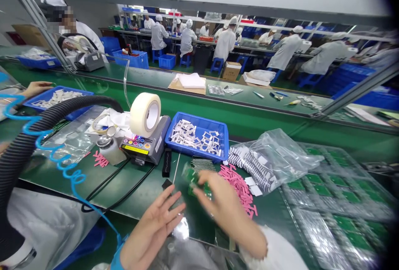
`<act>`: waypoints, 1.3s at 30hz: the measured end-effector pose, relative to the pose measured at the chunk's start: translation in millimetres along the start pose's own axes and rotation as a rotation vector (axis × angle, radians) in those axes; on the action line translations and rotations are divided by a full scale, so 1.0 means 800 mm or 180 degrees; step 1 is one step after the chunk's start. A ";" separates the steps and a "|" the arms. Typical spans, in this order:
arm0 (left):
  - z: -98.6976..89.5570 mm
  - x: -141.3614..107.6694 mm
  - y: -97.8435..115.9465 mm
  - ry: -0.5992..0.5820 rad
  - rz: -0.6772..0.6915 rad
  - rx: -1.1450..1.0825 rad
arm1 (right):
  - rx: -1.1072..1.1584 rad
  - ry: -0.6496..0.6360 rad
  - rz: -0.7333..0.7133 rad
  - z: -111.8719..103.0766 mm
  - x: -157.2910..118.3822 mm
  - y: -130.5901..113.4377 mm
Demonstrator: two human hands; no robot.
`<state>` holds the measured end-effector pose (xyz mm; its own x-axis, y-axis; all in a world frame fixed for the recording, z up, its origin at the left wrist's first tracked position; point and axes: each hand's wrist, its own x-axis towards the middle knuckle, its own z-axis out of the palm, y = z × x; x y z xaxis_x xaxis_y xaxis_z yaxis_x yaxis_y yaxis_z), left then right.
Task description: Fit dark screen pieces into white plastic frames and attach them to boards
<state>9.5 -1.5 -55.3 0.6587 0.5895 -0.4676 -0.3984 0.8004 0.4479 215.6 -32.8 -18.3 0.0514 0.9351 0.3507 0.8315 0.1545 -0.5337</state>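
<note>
My left hand [156, 222] is above the bench's front edge, palm turned up and fingers spread, with nothing in it. A blue strap with a coiled cord circles that wrist. To its right, my right hand [220, 197] pinches a small green circuit board [189, 174]; motion smears both. More green shows below its fingers, too blurred to tell apart. Right behind it lies a row of thin metallic strips [202, 164]. Pink T-shaped pieces [240, 189] are heaped beside that hand. A small black piece [167, 184] rests just past my left fingertips.
A blue tray [226, 133] holds white frames. Left of it stand a tape dispenser [149, 153] with a tape roll [137, 114] and a metal-topped bottle [110, 151]. Clear trays [299, 216] of green boards and a plastic bag [280, 149] lie right. A black hose [18, 166] crosses the left.
</note>
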 end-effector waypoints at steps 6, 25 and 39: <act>-0.057 -0.019 0.005 0.1122 0.0085 -0.0103 | -0.1112 0.0925 0.1216 -0.076 0.115 0.206; -0.052 -0.010 -0.006 0.1429 0.0184 -0.0354 | -0.1442 -0.0886 0.0870 -0.023 0.139 0.179; -0.060 -0.037 0.001 0.1582 0.0334 -0.0426 | -0.1817 -0.1452 0.0947 0.009 0.154 0.148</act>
<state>-41.1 -12.6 -77.9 0.2413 0.6217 -0.7451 -0.5456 0.7219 0.4257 316.4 102.6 -43.8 0.1872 0.9690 -0.1612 0.9802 -0.1951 -0.0346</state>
